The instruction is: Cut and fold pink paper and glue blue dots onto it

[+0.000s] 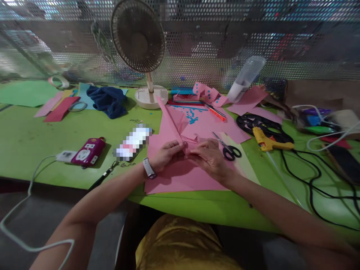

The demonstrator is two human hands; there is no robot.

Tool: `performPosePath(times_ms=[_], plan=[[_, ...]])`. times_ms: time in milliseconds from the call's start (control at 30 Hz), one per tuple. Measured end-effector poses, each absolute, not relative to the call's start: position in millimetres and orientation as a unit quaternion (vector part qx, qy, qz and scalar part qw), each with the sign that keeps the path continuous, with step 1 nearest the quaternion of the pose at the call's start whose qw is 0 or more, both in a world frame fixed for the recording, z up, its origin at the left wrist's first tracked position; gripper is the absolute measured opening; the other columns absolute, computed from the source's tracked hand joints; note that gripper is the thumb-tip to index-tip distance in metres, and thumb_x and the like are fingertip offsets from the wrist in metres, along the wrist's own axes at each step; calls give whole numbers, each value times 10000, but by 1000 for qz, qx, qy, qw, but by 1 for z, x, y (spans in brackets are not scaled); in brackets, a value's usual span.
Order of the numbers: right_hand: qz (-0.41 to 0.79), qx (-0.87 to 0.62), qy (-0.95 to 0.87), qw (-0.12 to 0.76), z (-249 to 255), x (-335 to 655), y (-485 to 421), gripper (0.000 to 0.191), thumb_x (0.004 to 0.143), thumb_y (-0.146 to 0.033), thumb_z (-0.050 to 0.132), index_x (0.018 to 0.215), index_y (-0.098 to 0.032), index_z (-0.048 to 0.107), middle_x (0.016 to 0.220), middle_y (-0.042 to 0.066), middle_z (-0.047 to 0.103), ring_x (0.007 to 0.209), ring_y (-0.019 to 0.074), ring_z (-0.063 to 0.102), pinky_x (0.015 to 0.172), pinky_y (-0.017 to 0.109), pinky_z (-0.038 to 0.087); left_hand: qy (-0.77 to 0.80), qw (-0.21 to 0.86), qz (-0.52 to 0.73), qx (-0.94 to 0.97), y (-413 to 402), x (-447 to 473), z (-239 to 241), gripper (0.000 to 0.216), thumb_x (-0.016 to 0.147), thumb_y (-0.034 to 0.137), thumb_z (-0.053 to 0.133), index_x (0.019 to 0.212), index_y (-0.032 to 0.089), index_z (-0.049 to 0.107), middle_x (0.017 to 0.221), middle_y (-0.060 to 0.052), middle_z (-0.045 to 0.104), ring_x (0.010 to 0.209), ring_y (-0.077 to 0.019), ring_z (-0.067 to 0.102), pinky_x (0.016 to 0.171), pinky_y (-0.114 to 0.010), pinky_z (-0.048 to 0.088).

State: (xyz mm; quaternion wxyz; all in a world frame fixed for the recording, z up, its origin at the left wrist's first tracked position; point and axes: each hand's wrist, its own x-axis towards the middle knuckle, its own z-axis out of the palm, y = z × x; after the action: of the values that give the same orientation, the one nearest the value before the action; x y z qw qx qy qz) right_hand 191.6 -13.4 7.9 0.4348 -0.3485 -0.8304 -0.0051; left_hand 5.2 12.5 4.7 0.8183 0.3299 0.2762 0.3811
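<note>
so the person's got a long, narrow, folded pink paper strip (171, 120), and its near end is down at the left hand (170, 153). thumb and fingers there are pinched together on it. the right hand (210, 159) is right up against the same spot with its fingers narrow, nearly fingertip to fingertip with the left, but honestly can't tell what it's gripping, the bit is too small. the strip's far end reaches back toward the round white fan base (152, 96), and the whole lot sits over the flat pink paper sheets (168, 183) on the lime green bench (53, 146).

how to do this well, imo: let the left be the anchor and the right do the fine work, with a light pinch so the paper doesn't crumple. line up the edges before pressing any crease, and mind the long tail, it could easily twist the end out of line. black-handled metal scissors (231, 152) lie just beside the right hand, so watch the elbow room.

containers: there's a leaning clear plastic bottle with a whitish lower part (250, 70) at the back, contents impossible to make out. far right, some purple, blue and green packets (315, 119) sit by a brown cardboard-looking box (312, 90); can't tell if they're inside it or in front.
</note>
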Motion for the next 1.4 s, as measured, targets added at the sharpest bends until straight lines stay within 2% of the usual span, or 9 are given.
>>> performPosePath(times_ms=[200,333,467,633,867,967,1067,1267,1400], plan=[[-29,-400,-824,400,1,185,-15,193,952,-334,548,1008,-244,709,763,1,707,790,158,585,862,363,338,277,816,412,296,10,7,5,68,790,156,686,838,116,660,817,-48,700,787,-149,670,847,-301,515],[2,-393,-831,393,2,184,-16,164,941,-313,572,1008,-262,712,814,-4,721,852,165,593,902,369,335,279,804,428,305,11,6,8,103,799,207,694,800,117,644,746,-19,656,674,-115,630,751,-267,523],[28,-376,-840,391,7,187,-17,169,948,-334,555,1001,-301,713,795,-29,714,807,149,599,914,363,344,269,803,420,325,13,4,6,183,808,273,711,773,125,608,668,12,599,593,-96,610,662,-234,523],[3,-389,-827,406,8,187,-19,162,944,-327,558,1013,-289,700,800,-19,710,858,169,598,964,379,334,280,811,419,296,13,5,4,159,817,259,711,822,144,602,692,13,626,616,-100,638,683,-239,541],[-52,-414,-796,438,8,185,-20,333,916,-269,602,1248,-285,581,834,-1,736,1005,215,640,1150,499,151,277,811,428,289,8,9,8,174,836,313,693,915,174,624,805,-17,683,769,-157,675,835,-358,538],[-90,-375,-807,448,6,186,-19,296,899,-235,623,1193,-273,615,954,20,737,991,204,656,1147,484,201,265,810,432,296,8,8,9,162,839,305,690,868,164,616,785,-13,672,720,-129,657,781,-305,542],[-108,-343,-817,450,4,189,-19,300,880,-194,643,1165,-286,624,939,1,744,978,193,667,1131,459,255,257,817,428,289,10,7,9,127,845,272,684,853,167,613,736,4,651,671,-111,640,716,-265,543],[-105,-369,-807,449,10,189,-19,246,882,-203,635,1109,-301,636,930,-10,746,1055,209,660,1190,521,102,232,837,412,275,10,7,9,107,850,267,679,887,185,622,784,-10,691,744,-140,685,797,-308,547],[-65,-396,-797,452,13,187,-18,337,884,-228,632,1214,-285,597,825,0,741,1154,240,611,1183,583,37,231,840,407,274,9,6,7,163,839,319,686,914,180,645,878,-51,724,911,-193,694,906,-355,511]])
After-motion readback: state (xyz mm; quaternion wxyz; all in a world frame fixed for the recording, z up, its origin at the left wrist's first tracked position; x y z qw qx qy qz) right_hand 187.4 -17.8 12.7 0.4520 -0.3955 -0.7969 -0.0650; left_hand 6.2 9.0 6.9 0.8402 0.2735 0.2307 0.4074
